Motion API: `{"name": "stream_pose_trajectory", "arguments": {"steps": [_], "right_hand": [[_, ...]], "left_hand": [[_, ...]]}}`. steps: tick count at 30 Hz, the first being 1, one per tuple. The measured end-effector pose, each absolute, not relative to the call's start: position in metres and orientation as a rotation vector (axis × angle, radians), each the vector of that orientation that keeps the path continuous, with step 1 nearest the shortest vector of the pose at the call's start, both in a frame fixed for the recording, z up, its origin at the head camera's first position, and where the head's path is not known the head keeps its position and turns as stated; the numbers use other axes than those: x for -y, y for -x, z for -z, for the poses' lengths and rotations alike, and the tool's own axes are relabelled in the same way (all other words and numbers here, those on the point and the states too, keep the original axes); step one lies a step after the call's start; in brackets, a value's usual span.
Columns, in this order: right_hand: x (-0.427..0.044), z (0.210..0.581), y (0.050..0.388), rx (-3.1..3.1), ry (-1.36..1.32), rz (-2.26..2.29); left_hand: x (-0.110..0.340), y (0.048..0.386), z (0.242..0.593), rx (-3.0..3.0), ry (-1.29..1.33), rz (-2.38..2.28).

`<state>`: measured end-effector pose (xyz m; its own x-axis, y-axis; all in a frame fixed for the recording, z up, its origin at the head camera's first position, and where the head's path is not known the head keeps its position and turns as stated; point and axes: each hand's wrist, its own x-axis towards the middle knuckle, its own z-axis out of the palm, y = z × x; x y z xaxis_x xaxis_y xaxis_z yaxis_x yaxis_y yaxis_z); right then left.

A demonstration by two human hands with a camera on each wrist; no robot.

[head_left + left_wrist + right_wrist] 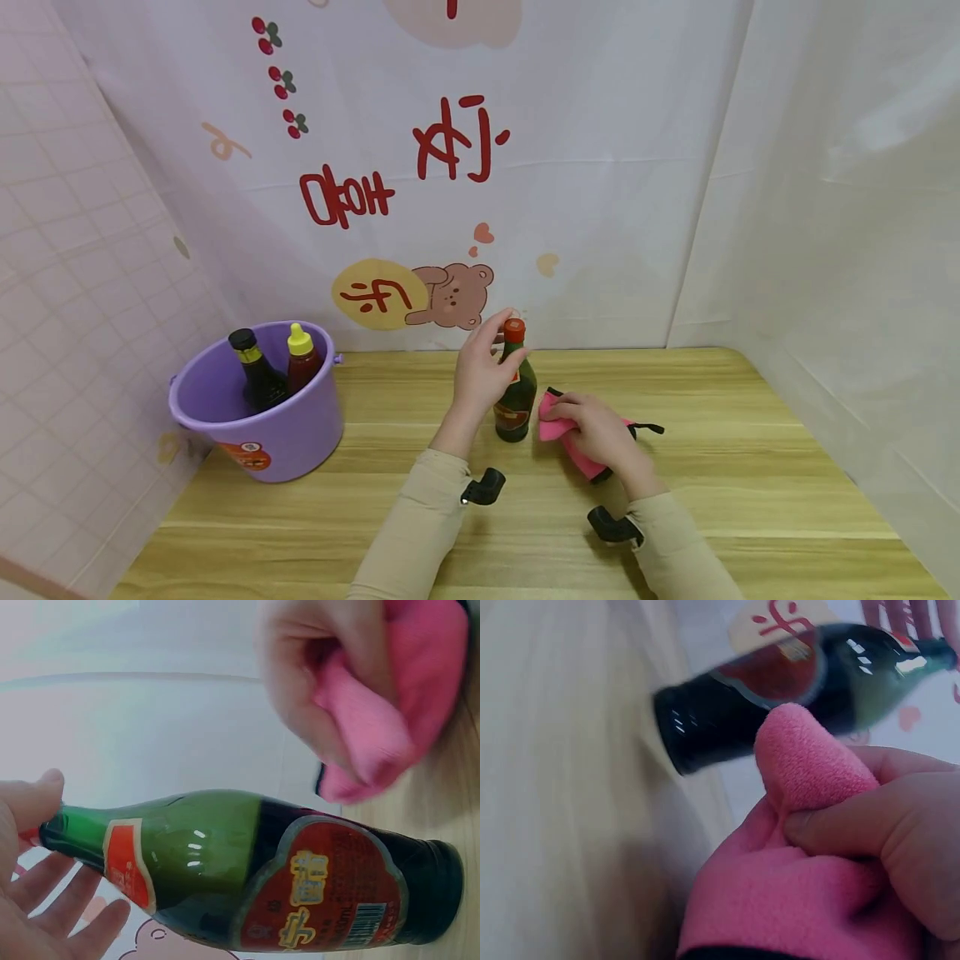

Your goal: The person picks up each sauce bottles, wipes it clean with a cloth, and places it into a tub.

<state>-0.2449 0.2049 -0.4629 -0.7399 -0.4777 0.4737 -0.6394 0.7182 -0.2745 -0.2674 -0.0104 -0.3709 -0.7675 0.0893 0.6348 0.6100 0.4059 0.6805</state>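
Note:
A green glass bottle with a red cap stands upright on the table; dark liquid and a red label show in the left wrist view. My left hand is at its neck, thumb on one side and spread, fairly straight fingers on the other. Whether the palm presses the cap is hidden. To the right of the bottle, my right hand grips a pink cloth with black edging and a black loop. Close up, a bunched fold of the pink cloth sticks out past the thumb, towards the bottle.
On the left of the wooden table stands a purple bucket. Inside it are a dark bottle with a black cap and a red squeeze bottle with a yellow nozzle. A printed white curtain hangs behind.

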Motion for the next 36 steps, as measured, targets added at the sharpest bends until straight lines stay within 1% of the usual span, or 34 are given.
{"name": "stream_pose_trajectory", "arguments": {"steps": [5, 10, 18, 23, 36], "right_hand": [[-0.220, 0.455, 0.246, 2.561, -0.780, -0.725], [-0.227, 0.444, 0.243, 2.546, -0.745, -0.780], [-0.230, 0.433, 0.241, 2.456, -0.707, -0.846], [-0.229, 0.423, 0.240, 2.335, -0.738, -0.920], [-0.199, 0.374, 0.252, 2.170, -0.876, -0.899]], "left_hand": [[0.005, 0.266, 0.371, 2.151, 0.489, 1.205], [0.004, 0.267, 0.371, 2.140, 0.437, 1.175], [0.006, 0.271, 0.369, 2.141, 0.532, 1.209], [0.007, 0.274, 0.367, 2.164, 0.606, 1.229], [0.013, 0.277, 0.361, 2.262, 0.691, 1.260]]}}
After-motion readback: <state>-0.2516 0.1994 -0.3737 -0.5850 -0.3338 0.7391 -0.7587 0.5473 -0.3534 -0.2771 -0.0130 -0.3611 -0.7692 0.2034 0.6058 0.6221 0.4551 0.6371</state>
